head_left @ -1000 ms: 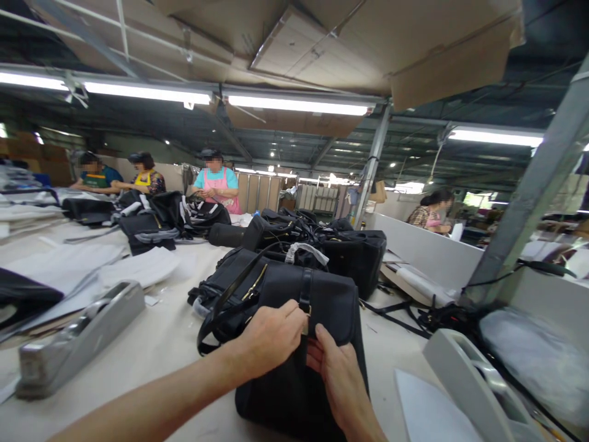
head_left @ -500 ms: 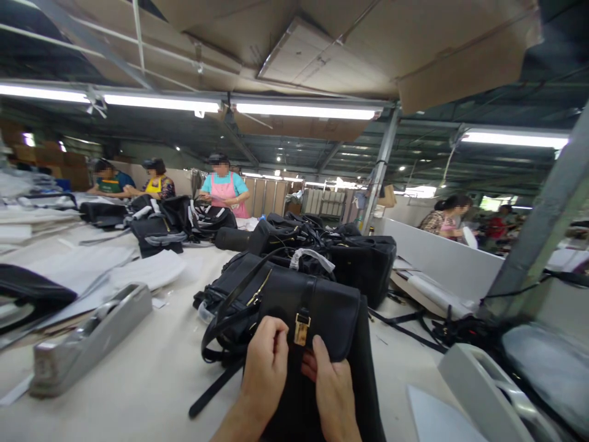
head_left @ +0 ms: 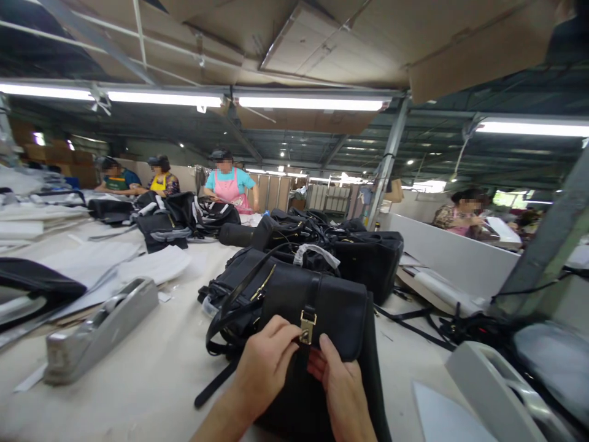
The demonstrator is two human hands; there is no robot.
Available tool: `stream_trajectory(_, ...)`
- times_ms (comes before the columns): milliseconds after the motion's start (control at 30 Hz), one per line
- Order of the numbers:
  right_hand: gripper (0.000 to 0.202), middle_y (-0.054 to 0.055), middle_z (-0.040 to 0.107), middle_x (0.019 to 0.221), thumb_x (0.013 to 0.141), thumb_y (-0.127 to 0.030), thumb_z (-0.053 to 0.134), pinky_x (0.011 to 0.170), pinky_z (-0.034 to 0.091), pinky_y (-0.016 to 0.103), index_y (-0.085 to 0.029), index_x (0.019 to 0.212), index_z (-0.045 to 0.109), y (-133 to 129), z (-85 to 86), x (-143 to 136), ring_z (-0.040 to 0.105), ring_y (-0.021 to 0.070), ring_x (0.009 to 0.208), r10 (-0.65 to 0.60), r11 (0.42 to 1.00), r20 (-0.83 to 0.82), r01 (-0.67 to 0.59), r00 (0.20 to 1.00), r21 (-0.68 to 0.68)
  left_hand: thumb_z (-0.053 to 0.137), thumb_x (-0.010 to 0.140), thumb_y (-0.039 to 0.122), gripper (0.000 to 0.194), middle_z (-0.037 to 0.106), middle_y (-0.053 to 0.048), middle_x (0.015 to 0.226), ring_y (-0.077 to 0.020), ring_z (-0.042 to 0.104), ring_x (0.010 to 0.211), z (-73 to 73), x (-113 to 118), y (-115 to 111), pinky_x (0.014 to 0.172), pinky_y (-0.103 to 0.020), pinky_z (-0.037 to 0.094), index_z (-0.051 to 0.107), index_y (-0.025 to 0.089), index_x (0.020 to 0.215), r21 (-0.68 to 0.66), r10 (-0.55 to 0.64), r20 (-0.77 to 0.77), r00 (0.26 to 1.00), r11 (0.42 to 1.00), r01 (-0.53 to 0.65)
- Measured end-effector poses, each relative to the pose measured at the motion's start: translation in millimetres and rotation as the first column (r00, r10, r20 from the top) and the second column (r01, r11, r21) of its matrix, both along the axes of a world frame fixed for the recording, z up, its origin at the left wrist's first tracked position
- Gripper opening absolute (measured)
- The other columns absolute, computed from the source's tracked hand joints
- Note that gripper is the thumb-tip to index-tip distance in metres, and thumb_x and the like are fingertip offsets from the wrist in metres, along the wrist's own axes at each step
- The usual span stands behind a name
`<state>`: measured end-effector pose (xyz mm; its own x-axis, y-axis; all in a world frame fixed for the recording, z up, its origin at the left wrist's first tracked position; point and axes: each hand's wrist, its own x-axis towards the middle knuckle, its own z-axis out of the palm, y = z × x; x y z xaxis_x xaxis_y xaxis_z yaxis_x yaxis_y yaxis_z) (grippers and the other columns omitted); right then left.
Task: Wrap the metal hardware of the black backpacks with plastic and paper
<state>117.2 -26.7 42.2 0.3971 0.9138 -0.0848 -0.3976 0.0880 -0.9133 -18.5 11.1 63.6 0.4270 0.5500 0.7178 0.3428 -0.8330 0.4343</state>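
Observation:
A black backpack lies in front of me, its flap down over the front and a short strap running to a gold-coloured clasp. My left hand is closed, thumb and forefinger pinching the clasp from its left side. With its thumb on top and fingers curled beneath, my right hand grips the lower edge of the flap just right of the clasp. Black shoulder straps loop out on the backpack's left. What lies under the flap is hidden.
Several black bags are heaped behind the backpack. Grey tape dispensers stand left and right on the pale table. White paper sheets lie at left. A co-worker in a pink apron stands across the table.
My left hand has moved right and up from beside the clasp onto it. My right hand keeps hold of the flap's edge. The view has shifted slightly.

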Motion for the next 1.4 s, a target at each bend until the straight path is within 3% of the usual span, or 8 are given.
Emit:
stream_trajectory(167,0.07,0.015,0.077,0.092,0.062,-0.058,0.08,0.067,0.059,0.037,-0.005,0.106,0.066,-3.2,3.3,0.2,0.073,0.0296,0.079,-0.008,1.0,-0.009,0.008,1.0,-0.006,0.041,0.099,0.02,0.025,0.064,-0.003,0.08,-0.0124,0.062,0.07,-2.1,-5.1,13.2,0.062,-0.02,0.049,0.066,0.018,0.097,0.411,0.033,-0.132,0.991,0.911,0.025)
stream_trajectory(400,0.071,0.015,0.077,0.085,0.06,-0.06,0.081,0.065,0.059,0.036,-0.005,0.103,0.068,-4.9,1.1,-3.1,0.073,0.0303,0.081,-0.026,1.0,-0.032,0.026,0.999,-0.003,0.035,0.098,0.015,0.025,0.061,-0.003,0.081,-0.0152,0.059,0.071,3.6,3.1,27.2,0.061,-0.024,0.049,0.055,0.018,0.083,0.49,0.078,-0.324,0.943,0.867,0.097)
stream_trajectory(567,0.067,0.013,0.077,0.087,0.063,-0.063,0.076,0.071,0.058,0.037,-0.008,0.1,0.07,0.3,-2.8,-3.3,0.073,0.0283,0.079,-0.062,0.998,0.046,0.061,0.997,0.018,0.036,0.089,0.005,0.023,0.059,-0.002,0.081,-0.0134,0.057,0.064,-2.0,9.2,19.6,0.057,-0.022,0.046,0.052,0.02,0.082,0.279,0.081,-0.211,0.974,0.96,-0.02)
stream_trajectory(800,0.06,0.011,0.076,0.082,0.072,-0.072,0.061,0.077,0.055,0.041,-0.015,0.084,0.074,5.4,-20.0,-5.1,0.071,0.031,0.079,-0.129,0.991,0.275,0.136,0.953,-0.005,0.036,0.091,0.014,0.023,0.059,-0.002,0.074,-0.0156,0.058,0.064,-12.9,29.2,-1.7,0.058,-0.025,0.047,0.051,0.021,0.076,-0.046,0.203,0.081,0.976,0.979,-0.2)
stream_trajectory(1033,0.042,0.008,0.075,0.075,0.07,-0.063,0.067,0.08,0.048,0.037,-0.021,0.072,0.075,4.8,-16.5,-6.9,0.068,0.0317,0.084,-0.219,0.967,0.373,0.25,0.902,-0.039,0.041,0.095,0.034,0.025,0.057,0.002,0.058,-0.0129,0.057,0.05,-23.5,31.2,-10.1,0.051,-0.024,0.05,0.055,0.019,0.08,-0.546,0.158,0.421,0.893,0.831,0.11)
stream_trajectory(1200,0.051,0.011,0.076,0.076,0.075,-0.066,0.052,0.074,0.051,0.037,-0.019,0.07,0.073,8.0,-18.9,-8.6,0.069,0.0325,0.081,-0.183,0.976,0.434,0.215,0.882,-0.025,0.067,0.079,0.04,0.026,0.068,-0.004,0.08,-0.0173,0.069,0.07,-26.9,39.1,-6.5,0.068,-0.029,0.058,0.055,0.017,0.084,-0.641,0.216,0.667,0.714,0.655,0.4)
stream_trajectory(1300,0.055,0.013,0.076,0.078,0.079,-0.065,0.045,0.076,0.052,0.037,-0.019,0.07,0.073,11.1,-24.9,-9.2,0.07,0.0325,0.084,-0.158,0.981,0.487,0.192,0.859,-0.019,0.076,0.069,0.034,0.031,0.064,0.0,0.071,-0.0159,0.066,0.063,-23.6,43.0,-3.2,0.057,-0.024,0.055,0.053,0.017,0.08,-0.644,0.271,0.703,0.657,0.635,0.427)
stream_trajectory(1400,0.057,0.013,0.075,0.077,0.081,-0.067,0.042,0.075,0.053,0.038,-0.02,0.071,0.073,15.4,-35.3,-5.9,0.07,0.0324,0.082,-0.202,0.972,0.564,0.234,0.801,0.016,0.073,0.071,0.031,0.026,0.056,0.004,0.062,-0.0125,0.061,0.055,-23.5,44.6,-2.1,0.051,-0.021,0.052,0.051,0.017,0.071,-0.628,0.288,0.701,0.652,0.681,0.375)
